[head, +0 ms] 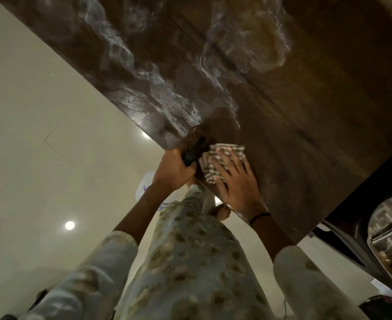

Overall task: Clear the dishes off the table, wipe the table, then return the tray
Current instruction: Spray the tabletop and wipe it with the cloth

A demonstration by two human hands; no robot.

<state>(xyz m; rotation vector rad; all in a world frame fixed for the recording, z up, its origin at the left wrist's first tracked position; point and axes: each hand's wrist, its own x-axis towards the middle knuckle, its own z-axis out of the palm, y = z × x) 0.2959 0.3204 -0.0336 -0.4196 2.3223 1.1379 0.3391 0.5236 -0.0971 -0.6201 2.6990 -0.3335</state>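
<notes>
The wiping step looks to be in hand: the left hand (pixel 173 168) has its grip clamped on a dark-nozzled spray bottle (pixel 194 152) at the worktop (pixel 305 88) edge. Just right of it, the right hand (pixel 235 179) presses flat, fingers spread, on the folded checked cloth (pixel 215 158), which lies under its fingertips. Next likely calls for sweeping the cloth across the wet streaks beyond.

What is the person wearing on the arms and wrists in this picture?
Both arms have loose pale sleeves with a faint beige flower-like print, pushed up so the forearms are bare. The left sleeve and right sleeve match the garment. A thin black band goes round the right wrist. The left wrist shows no band.
</notes>
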